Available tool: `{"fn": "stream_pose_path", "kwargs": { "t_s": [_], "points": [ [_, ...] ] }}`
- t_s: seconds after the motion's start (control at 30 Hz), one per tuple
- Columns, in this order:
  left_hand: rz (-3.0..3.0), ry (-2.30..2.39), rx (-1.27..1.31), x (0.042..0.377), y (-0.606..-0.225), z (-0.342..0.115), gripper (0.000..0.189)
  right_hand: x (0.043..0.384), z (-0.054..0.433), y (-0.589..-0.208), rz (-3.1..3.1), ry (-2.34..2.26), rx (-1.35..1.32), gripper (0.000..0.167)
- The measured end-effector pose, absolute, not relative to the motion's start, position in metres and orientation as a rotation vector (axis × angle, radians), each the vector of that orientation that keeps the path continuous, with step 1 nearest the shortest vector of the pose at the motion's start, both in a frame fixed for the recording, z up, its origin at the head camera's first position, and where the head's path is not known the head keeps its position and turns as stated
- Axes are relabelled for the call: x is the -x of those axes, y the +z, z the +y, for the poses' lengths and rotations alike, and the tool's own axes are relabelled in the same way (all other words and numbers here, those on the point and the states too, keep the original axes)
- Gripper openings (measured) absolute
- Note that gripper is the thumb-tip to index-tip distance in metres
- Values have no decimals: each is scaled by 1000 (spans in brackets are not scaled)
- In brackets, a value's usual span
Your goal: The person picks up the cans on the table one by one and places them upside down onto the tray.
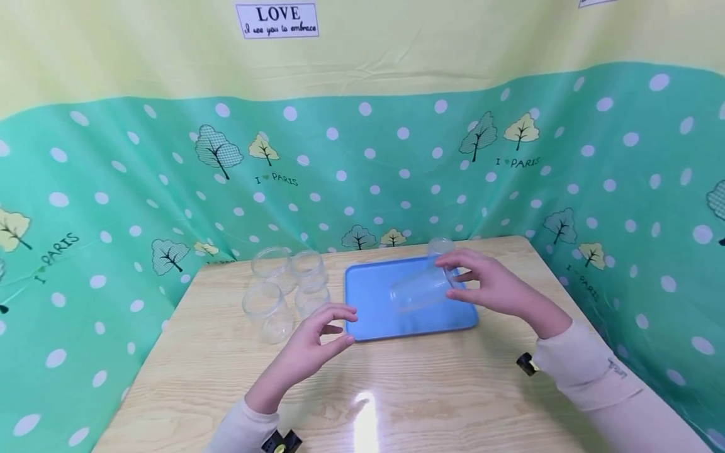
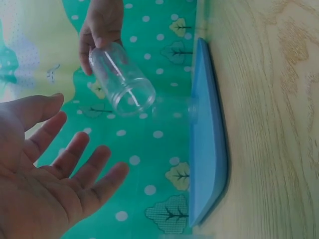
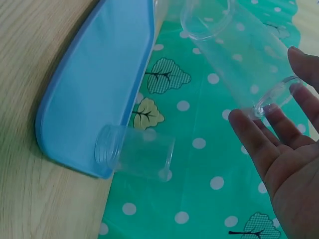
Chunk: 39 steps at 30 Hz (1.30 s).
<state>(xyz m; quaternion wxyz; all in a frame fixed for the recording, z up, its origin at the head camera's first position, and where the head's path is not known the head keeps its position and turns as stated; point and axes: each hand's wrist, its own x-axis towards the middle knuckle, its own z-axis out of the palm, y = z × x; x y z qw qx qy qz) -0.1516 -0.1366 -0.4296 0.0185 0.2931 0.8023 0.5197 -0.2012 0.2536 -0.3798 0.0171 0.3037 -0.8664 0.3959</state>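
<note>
My right hand [image 1: 498, 286] grips a clear, tall plastic jar [image 1: 421, 289] by one end, thumb on one side and fingers on the other. The jar is tilted above the blue tray [image 1: 368, 296], its far end pointing left; in the left wrist view it hangs apart from the tray. Near the tray's front left corner is my left hand [image 1: 308, 343], fingers spread and loosely bent, holding nothing. A second clear jar [image 3: 142, 152] stands at the tray's far right corner, its ringed end against the tray.
Several clear jars [image 1: 264, 302] of different sizes stand grouped on the wooden table [image 1: 187, 377], left of the tray. A green and yellow dotted cloth [image 1: 385, 157] hangs around the table's back and sides.
</note>
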Motion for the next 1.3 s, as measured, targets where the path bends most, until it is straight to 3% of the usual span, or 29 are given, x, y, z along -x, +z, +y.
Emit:
{"fn": "stream_pose_path", "kwargs": {
  "t_s": [0.6, 1.3],
  "points": [
    [2463, 1619, -935, 150, -424, -139, 29, 221, 266, -353, -2934, 901, -885, 51],
    [2500, 1504, -941, 149, -426, -140, 25, 234, 260, -352, -3059, 590, -866, 44]
  ]
}}
